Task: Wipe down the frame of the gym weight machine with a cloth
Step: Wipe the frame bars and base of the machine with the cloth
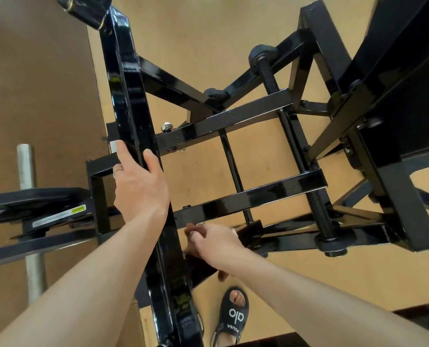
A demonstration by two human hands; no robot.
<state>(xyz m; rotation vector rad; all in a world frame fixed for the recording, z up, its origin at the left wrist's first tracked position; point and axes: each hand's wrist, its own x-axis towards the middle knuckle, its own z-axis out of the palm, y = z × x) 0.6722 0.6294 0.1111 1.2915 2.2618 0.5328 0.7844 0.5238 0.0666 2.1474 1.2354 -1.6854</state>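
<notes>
The weight machine frame [248, 116] is glossy black square steel tubing, seen from above over a tan floor. One long beam [130, 96] runs from the top left down to the bottom centre; two cross bars branch off it to the right, joined by threaded rods. The cloth [198, 269] is dark, bunched low beside the beam's right side, largely hidden.

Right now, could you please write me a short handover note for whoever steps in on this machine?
Left hand: grips the long black beam, steadying.
Right hand: holds a dark cloth low on the frame, below the lower crossbar.
Done: cannot tell which parts are wiped; the beam looks glossy.
Left: crossbars, the threaded rod area and the far frame, probably.
</notes>
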